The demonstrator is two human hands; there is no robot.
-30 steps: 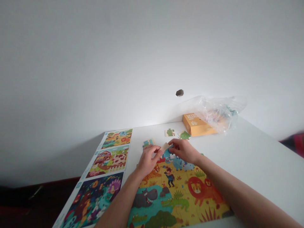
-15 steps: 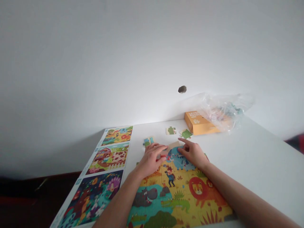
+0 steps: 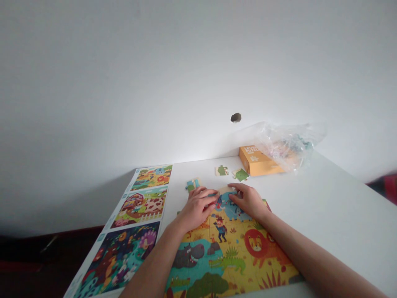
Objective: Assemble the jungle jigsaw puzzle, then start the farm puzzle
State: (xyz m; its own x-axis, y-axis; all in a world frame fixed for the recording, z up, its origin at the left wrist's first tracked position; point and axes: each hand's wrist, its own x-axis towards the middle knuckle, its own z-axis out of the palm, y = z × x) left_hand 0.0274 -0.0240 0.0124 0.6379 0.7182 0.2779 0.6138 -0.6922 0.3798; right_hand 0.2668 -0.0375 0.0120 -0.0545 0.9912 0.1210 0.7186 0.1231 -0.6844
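Note:
A colourful animal jigsaw puzzle (image 3: pixel 231 252) lies assembled on the white table (image 3: pixel 325 207), with a lion, hippo and crocodile showing. My left hand (image 3: pixel 197 205) and my right hand (image 3: pixel 248 198) rest at its far edge, fingers pressing down flat on a pale puzzle piece (image 3: pixel 226 190) between them beside the blue elephant. Three loose pieces lie beyond: a blue one (image 3: pixel 192 184), a green one (image 3: pixel 221 170) and another green one (image 3: pixel 241 174).
A printed sheet with three reference pictures (image 3: pixel 136 223) lies to the left of the puzzle. An orange box (image 3: pixel 259 162) and a clear plastic bag (image 3: pixel 288 145) sit at the table's far side against the white wall. Dark floor lies beyond the table's left edge.
The pale piece, held raised between both hands a second ago, now lies flat at the puzzle's far edge. Both hands have lowered onto it with fingers pressing.

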